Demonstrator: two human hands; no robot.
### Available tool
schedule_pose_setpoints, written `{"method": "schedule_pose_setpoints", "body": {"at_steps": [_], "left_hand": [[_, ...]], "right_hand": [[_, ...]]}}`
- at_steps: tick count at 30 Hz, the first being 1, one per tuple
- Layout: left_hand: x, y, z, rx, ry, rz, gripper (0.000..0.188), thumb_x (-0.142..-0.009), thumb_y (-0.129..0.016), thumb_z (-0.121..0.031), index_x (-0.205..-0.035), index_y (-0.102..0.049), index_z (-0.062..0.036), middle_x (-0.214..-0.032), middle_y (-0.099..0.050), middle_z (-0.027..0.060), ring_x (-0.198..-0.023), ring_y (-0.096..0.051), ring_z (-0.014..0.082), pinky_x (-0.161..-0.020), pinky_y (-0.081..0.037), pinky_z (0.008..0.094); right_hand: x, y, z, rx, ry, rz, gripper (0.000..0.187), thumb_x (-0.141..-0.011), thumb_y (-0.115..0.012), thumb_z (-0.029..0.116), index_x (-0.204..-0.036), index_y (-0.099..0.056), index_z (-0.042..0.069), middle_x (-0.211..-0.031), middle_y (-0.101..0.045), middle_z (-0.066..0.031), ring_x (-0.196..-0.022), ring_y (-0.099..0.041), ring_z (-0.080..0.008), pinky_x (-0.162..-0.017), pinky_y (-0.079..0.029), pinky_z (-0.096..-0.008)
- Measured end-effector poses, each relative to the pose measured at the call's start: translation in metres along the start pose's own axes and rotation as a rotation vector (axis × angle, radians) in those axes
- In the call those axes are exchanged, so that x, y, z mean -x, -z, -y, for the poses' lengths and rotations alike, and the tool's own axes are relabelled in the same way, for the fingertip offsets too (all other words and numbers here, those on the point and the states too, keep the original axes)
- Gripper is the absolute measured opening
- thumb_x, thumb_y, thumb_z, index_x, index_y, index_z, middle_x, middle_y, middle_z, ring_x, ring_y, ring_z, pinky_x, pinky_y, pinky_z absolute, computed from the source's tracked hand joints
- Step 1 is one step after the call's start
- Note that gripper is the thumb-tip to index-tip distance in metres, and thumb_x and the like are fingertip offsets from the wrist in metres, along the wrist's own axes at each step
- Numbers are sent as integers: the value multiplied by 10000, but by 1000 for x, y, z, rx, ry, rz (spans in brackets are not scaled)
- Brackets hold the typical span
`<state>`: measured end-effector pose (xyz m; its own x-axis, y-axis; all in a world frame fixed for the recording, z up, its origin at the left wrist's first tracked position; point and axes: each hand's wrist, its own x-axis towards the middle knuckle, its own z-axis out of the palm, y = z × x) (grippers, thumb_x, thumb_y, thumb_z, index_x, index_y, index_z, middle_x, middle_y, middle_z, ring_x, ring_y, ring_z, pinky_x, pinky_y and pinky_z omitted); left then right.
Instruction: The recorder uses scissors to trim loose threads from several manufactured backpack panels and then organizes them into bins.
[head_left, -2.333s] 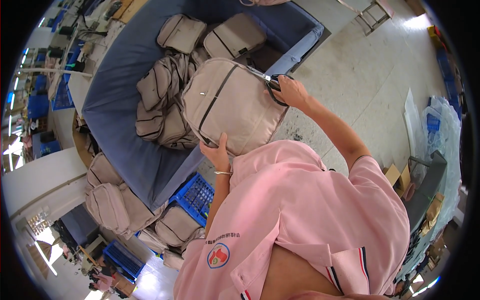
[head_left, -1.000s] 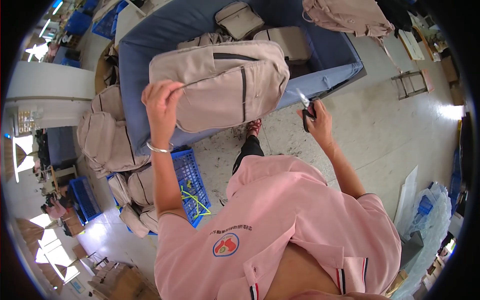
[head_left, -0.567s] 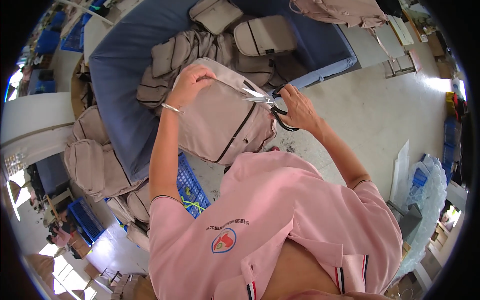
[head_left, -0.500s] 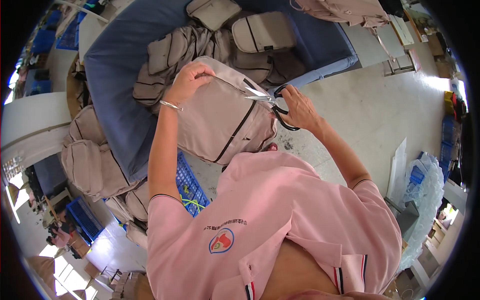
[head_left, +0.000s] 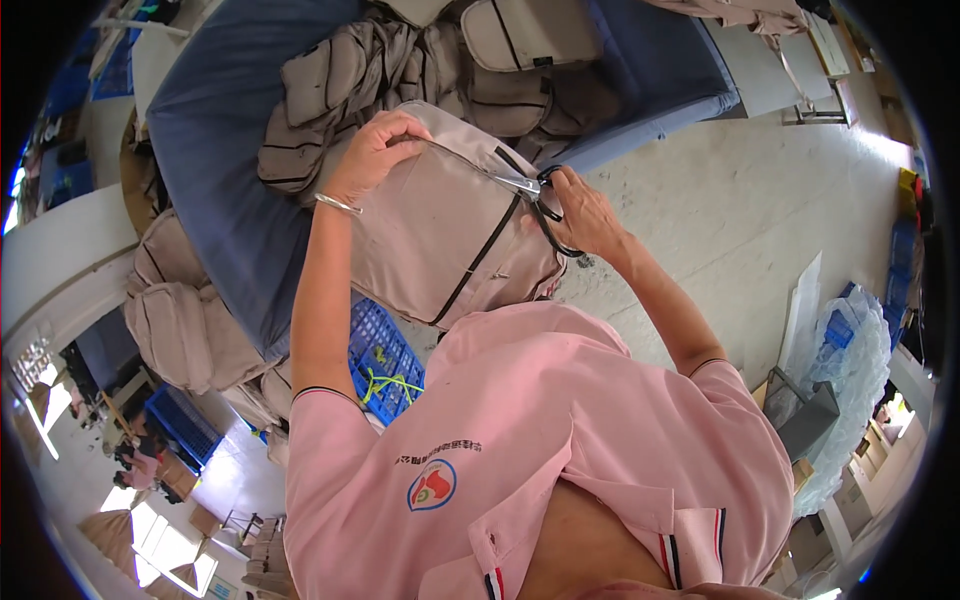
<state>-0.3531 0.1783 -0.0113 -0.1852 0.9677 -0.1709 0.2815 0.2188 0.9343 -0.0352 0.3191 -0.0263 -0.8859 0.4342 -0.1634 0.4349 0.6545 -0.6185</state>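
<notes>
At one bin [head_left: 225, 190], left fingers [head_left: 402, 126] pinch one bag [head_left: 430, 225]; right fingers [head_left: 572, 190] grip one pair of scissors [head_left: 520, 184].

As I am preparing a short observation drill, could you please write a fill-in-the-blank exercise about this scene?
1. The right hand holds the scissors, whose handles are ____.
2. The left hand holds the beige backpack, and the bangle on that wrist is ____ in colour.
3. The fabric-covered bin holding more backpacks is ____.
4. The plastic crate with yellow-green cords lies to the person's ____.

Missing words: black; silver; blue; left.
</notes>
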Motion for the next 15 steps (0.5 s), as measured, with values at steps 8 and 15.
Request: {"method": "schedule_pose_setpoints", "body": {"at_steps": [8, 15], "left_hand": [[-8, -8, 0, 6, -6, 33, 123, -851, -661, -22, -963, -700, -52, -958, -581, -27, -913, -517, 91, -820, -432, 230], [-9, -9, 5, 14, -43, 5, 108, -838, -665, -37, -942, -691, -49, -934, -610, -22, -881, -513, 113, -781, -444, 239]], "right_hand": [[-7, -3, 3, 16, 92, -58, 644, -787, -721, 550, -937, -468, -23, -923, -542, -193, -874, -577, -416, -728, -476, -475], [0, -5, -3, 44, 44, -27, 620, -795, -716, 533, -948, -475, -17, -901, -556, -190, -852, -590, -416, -712, -480, -472]]}}
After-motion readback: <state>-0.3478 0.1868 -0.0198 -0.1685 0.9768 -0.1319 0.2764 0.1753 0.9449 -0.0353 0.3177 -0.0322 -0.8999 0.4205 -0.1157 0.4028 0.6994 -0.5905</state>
